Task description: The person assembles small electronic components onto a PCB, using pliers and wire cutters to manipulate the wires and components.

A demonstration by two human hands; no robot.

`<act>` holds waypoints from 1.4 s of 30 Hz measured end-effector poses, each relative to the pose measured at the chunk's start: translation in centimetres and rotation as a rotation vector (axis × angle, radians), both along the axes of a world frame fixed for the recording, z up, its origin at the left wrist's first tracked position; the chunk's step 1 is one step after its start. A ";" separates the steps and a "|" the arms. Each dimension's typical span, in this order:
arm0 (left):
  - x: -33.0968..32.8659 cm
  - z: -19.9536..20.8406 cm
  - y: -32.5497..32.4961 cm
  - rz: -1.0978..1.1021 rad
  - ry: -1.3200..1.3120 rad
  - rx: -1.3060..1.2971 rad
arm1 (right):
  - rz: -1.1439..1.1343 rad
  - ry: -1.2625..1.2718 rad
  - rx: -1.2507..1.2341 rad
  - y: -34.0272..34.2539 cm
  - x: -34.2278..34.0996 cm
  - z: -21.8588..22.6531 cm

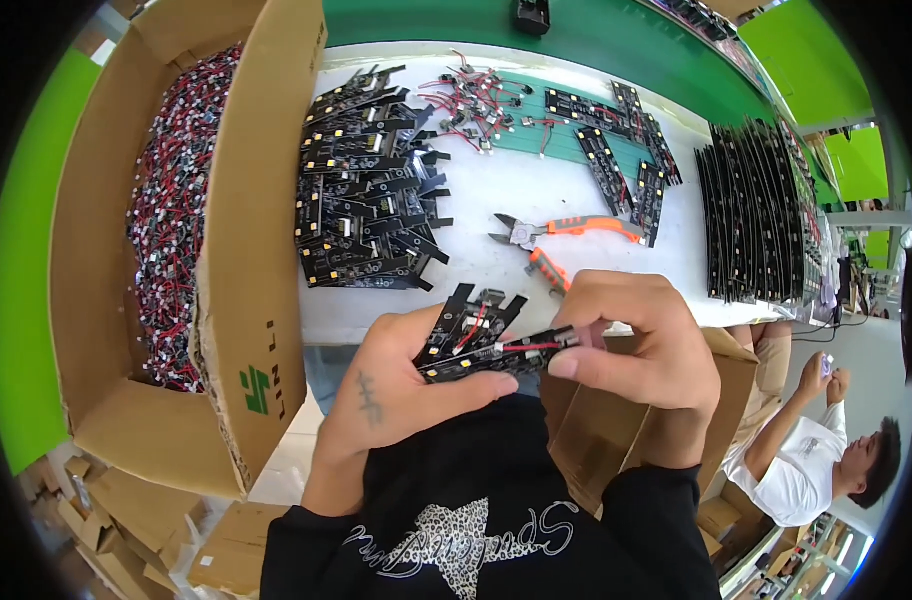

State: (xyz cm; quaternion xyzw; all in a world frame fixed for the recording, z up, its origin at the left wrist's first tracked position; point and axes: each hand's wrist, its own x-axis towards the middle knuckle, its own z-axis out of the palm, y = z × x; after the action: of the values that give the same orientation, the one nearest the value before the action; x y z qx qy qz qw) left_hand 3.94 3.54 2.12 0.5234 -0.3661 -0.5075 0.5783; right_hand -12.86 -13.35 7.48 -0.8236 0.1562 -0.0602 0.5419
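In front of my chest, my left hand [391, 385] is closed around a few narrow black circuit boards [446, 368] with small yellow squares, its thumb along the lower edge. A red wire lies along the front board, and a small metal-ended part [491, 298] on a red wire stands above the boards. My right hand [641, 345] pinches the right end of the front board between thumb and fingers; the exact contact is partly hidden. Just beyond my right hand, cutting pliers [586, 226] with orange-and-grey handles lie on the white table [496, 185], jaws apart.
An open cardboard box [256, 220] full of small red-and-black wired parts [181, 230] stands left. Black boards [366, 190] are piled beside it. Loose wired parts [471, 105] and several boards [606, 170] lie farther back. Upright boards [756, 215] stand right; another person [806, 460] sits beyond.
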 end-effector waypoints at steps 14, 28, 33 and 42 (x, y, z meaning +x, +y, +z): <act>0.9 -0.7 0.3 -0.234 0.174 0.015 | 0.178 -0.065 0.588 -0.2 -1.4 -3.1; 1.2 -0.2 0.3 -0.403 0.294 0.232 | -0.079 0.020 0.792 -2.1 -1.4 -3.2; 1.2 -1.0 0.4 -0.473 0.106 0.200 | -0.038 0.151 0.638 -0.3 0.6 -2.0; 2.0 -1.1 0.2 -0.622 -0.002 0.127 | 0.260 0.131 0.351 -0.4 1.4 -2.2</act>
State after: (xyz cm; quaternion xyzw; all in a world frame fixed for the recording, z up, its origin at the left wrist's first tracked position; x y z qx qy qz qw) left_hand 5.97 3.73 1.06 0.4218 -0.4769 -0.6813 0.3612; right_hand -11.48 -13.71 5.26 -0.7321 0.0915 0.0919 0.6688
